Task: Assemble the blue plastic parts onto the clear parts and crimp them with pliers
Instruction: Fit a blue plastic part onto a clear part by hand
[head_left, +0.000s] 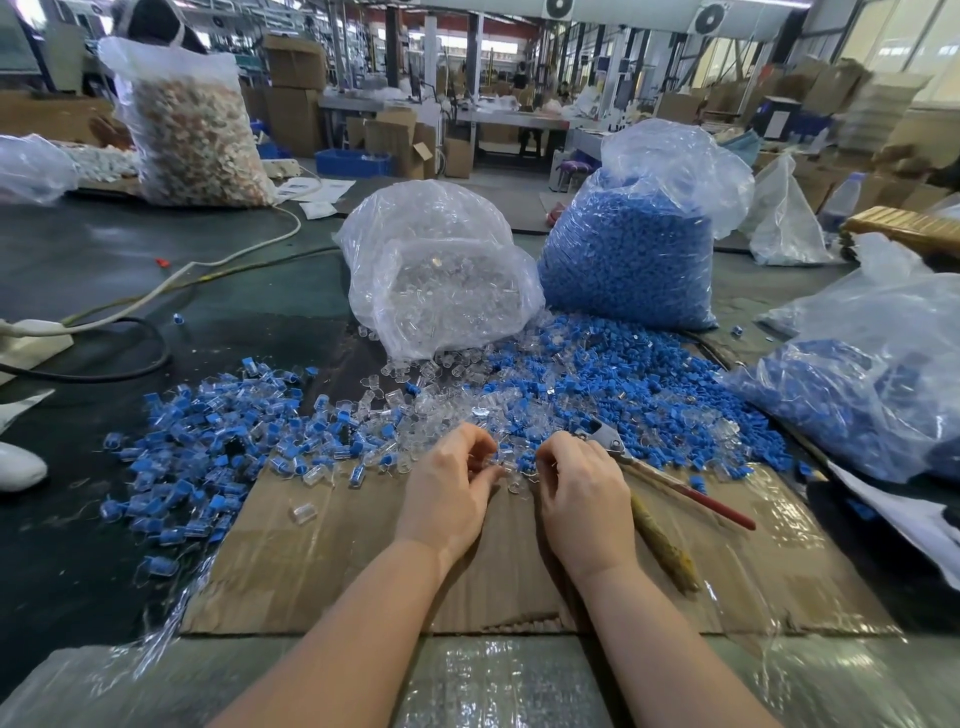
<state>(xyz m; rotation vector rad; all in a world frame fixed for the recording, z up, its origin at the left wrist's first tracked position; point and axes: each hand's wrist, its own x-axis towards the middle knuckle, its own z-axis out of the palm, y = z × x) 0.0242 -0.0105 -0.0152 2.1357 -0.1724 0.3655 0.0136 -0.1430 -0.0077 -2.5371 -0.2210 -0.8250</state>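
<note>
Left hand (451, 486) and right hand (582, 493), fingers curled, each pinch small parts at the pile edge; which parts cannot be told. Clear parts (441, 400) and blue parts (623, 384) lie just beyond the hands. Pliers (670, 480) rest beside the right hand.

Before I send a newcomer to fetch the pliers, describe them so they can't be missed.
Start at the flattened cardboard sheet in front of the person. The pliers lie along its right side, just right of the right hand, metal nose buried in the blue parts pile. They are the only metal tool there, with one red handle.
</note>
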